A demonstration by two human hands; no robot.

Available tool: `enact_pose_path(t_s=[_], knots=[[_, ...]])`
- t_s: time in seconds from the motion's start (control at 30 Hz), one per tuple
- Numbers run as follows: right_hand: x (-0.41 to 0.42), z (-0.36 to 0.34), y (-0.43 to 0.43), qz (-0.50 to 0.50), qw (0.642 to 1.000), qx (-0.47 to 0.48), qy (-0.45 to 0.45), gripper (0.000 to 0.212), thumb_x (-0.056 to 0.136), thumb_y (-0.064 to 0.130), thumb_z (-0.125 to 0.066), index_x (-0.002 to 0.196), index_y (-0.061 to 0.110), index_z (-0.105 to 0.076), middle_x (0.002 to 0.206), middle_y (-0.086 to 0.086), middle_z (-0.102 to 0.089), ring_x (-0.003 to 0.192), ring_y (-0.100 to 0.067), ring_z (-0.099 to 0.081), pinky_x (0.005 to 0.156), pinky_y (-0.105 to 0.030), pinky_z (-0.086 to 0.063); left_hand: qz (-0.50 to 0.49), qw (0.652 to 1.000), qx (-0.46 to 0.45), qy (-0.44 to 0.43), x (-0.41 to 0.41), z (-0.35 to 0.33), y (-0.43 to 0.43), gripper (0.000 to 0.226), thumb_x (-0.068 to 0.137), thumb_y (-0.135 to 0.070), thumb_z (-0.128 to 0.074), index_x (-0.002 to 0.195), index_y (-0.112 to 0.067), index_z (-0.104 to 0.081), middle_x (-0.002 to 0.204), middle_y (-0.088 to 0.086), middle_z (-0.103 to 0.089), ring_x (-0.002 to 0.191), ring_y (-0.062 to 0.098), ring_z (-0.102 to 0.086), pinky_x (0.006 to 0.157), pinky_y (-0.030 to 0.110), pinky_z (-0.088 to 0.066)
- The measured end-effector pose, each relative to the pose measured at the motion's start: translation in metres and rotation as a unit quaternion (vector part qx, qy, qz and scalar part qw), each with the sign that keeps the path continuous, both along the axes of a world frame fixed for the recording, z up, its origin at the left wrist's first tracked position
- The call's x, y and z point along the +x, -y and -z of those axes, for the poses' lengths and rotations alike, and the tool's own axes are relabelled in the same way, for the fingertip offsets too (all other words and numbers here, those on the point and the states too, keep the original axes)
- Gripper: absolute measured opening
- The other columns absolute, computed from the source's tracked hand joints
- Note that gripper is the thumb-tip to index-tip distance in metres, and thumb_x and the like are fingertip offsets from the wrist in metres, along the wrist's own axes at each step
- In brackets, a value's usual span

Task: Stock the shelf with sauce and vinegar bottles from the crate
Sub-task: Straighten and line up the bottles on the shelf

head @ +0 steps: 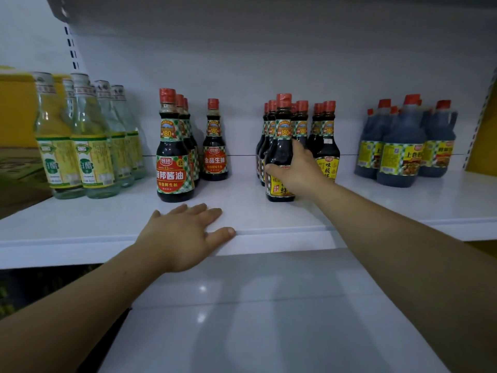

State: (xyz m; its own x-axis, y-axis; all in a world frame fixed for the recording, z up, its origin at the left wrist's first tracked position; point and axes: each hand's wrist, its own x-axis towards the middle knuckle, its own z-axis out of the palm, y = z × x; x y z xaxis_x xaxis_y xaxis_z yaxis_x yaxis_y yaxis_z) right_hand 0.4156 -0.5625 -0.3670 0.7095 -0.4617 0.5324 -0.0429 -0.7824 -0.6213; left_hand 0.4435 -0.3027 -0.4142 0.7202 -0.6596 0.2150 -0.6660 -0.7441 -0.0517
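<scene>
Head view showed the right hand (295,170) wrapped round the belly of a dark sauce bottle (279,138), thumb across its yellow label and the other fingers curled behind it. The bottle stood upright on the white shelf (376,208), at the front of a cluster of matching red-capped bottles (324,146) and close against them. The left hand (185,232) lay flat on the shelf's front edge, fingers straight and spread, holding nothing. Clear vinegar bottles (88,146) stood at the far left, red-label sauce bottles (174,157) left of centre, and dark handled jugs (403,146) to the right; the crate was out of sight. The step appeared to be seating this bottle in its row. Done well, that would mean squaring it with the bottles behind, turning the label to face out, then opening the fingers straight back so the knuckles did not nudge the tall, narrow neighbours, which looked easy to topple.
</scene>
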Motion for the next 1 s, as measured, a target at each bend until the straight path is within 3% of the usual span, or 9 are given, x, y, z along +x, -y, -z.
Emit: enact_pose_path(t_s=[0.17,0.3,0.53,0.77,0.9,1.0], knots=[[0.011,0.004,0.008,-0.001,1.0,0.004,0.001,0.085,0.086,0.041,-0.068,0.151,0.021,-0.017,0.14,-0.011,-0.042,0.124,-0.03,-0.046,0.093,-0.03,-0.038,-0.005,1.0,-0.001,0.003,0.001,0.002,0.001,0.102,0.055,-0.086,0.015,0.145,-0.046,-0.013,0.156,-0.015,-0.015,0.143,0.016,-0.017,0.111,0.051,-0.02],[0.019,0.005,0.013,-0.006,1.0,0.008,0.007,0.081,0.087,0.038,-0.067,0.15,0.021,-0.019,0.139,-0.009,-0.047,0.124,-0.029,-0.048,0.094,-0.031,-0.039,-0.008,1.0,-0.003,0.005,0.0,0.002,0.001,0.102,0.055,-0.086,0.014,0.145,-0.046,-0.013,0.156,-0.015,-0.015,0.143,0.016,-0.017,0.112,0.05,-0.02],[0.031,0.008,0.018,0.0,1.0,0.016,-0.001,0.089,0.087,0.043,-0.065,0.153,0.023,-0.008,0.147,-0.012,-0.036,0.129,-0.031,-0.042,0.101,-0.037,-0.037,-0.012,1.0,-0.004,-0.001,-0.003,0.0,0.001,0.103,0.054,-0.086,0.014,0.145,-0.047,-0.012,0.156,-0.015,-0.015,0.143,0.015,-0.016,0.112,0.049,-0.018],[0.026,0.002,0.017,-0.009,0.998,0.058,0.008,0.103,0.082,0.05,-0.069,0.154,0.023,0.0,0.155,-0.01,-0.024,0.137,-0.03,-0.035,0.112,-0.042,-0.033,-0.015,1.0,-0.018,-0.004,-0.006,-0.003,0.002,0.103,0.054,-0.088,0.009,0.143,-0.047,-0.02,0.154,-0.016,-0.022,0.141,0.013,-0.024,0.111,0.049,-0.025],[0.011,-0.002,0.011,0.01,1.0,0.022,-0.017,0.108,0.08,0.057,-0.067,0.154,0.023,0.005,0.158,-0.008,-0.014,0.14,-0.03,-0.028,0.11,-0.037,-0.028,0.003,0.997,-0.071,-0.042,-0.001,-0.006,-0.001,0.078,0.074,-0.083,-0.008,0.143,-0.049,-0.021,0.153,-0.015,-0.027,0.138,0.015,-0.03,0.109,0.045,-0.028],[-0.007,-0.001,-0.003,0.023,0.999,-0.029,-0.023,0.104,0.081,0.059,-0.064,0.154,0.022,0.0,0.158,-0.011,-0.01,0.144,-0.032,-0.02,0.116,-0.042,-0.023,0.014,0.993,-0.099,-0.069,-0.001,-0.009,-0.002,0.069,0.081,-0.078,-0.026,0.143,-0.047,-0.026,0.153,-0.013,-0.029,0.138,0.016,-0.031,0.108,0.04,-0.028]])
